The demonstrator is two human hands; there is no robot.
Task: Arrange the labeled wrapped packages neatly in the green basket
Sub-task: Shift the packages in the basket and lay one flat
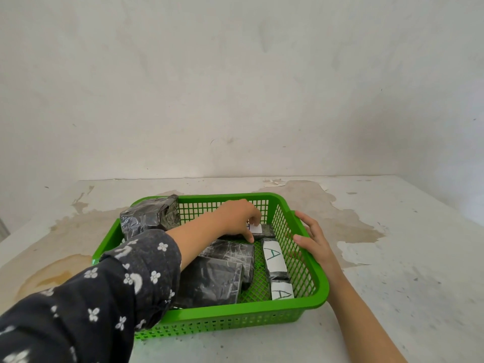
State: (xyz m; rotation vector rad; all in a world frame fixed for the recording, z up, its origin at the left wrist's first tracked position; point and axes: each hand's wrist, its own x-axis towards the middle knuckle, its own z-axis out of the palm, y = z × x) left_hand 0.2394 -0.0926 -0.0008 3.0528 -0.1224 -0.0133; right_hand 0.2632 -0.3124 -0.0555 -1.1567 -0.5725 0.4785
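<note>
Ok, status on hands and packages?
Left hand pinching small labeled package, far right corner. Right hand on green basket rim. Two A packages along right wall; nothing blocking.

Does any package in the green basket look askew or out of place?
Yes. The big package in the far left corner of the green basket sits tilted, poking above the rim, while the two A-labelled packages line the right wall.
</note>
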